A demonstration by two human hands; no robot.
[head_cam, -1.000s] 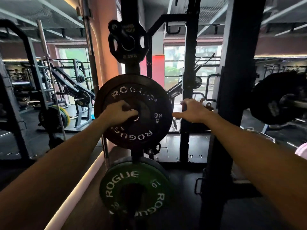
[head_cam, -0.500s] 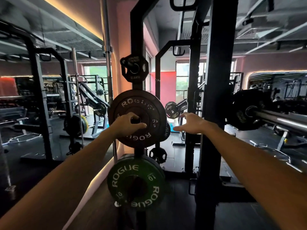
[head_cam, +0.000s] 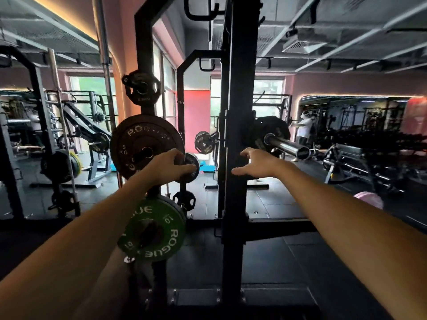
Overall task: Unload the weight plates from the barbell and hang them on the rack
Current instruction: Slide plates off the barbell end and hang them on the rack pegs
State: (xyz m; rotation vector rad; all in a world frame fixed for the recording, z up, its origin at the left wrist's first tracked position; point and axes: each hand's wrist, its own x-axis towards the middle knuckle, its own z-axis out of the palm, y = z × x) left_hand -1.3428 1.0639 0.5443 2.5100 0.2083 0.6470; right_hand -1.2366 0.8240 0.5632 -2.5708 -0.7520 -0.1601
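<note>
A black 5 kg Rogue plate (head_cam: 138, 144) hangs on a peg of the storage upright (head_cam: 144, 49). A small 2.5 kg plate (head_cam: 141, 88) sits above it and a green 10 kg plate (head_cam: 159, 229) below. My left hand (head_cam: 167, 168) lies at the black plate's lower right edge with relaxed fingers and the thumb spread; contact with the rim is unclear. My right hand (head_cam: 257, 165) hovers open, fingers spread, in front of the rack post (head_cam: 235, 116). To the right, the barbell sleeve (head_cam: 286, 146) sticks out with black plates (head_cam: 273, 129) on it.
Other racks and loaded plates (head_cam: 60, 167) stand at the left. A small plate (head_cam: 204, 143) hangs on a far rack behind the gap. A person (head_cam: 303, 128) stands at the back right near benches (head_cam: 351, 162). The rack's base crossbar (head_cam: 272, 229) runs across the dark rubber floor.
My left hand has come off the black plate's centre hole and slid to its lower right edge. The view has pulled back and turned right, showing more of the barbell sleeve.
</note>
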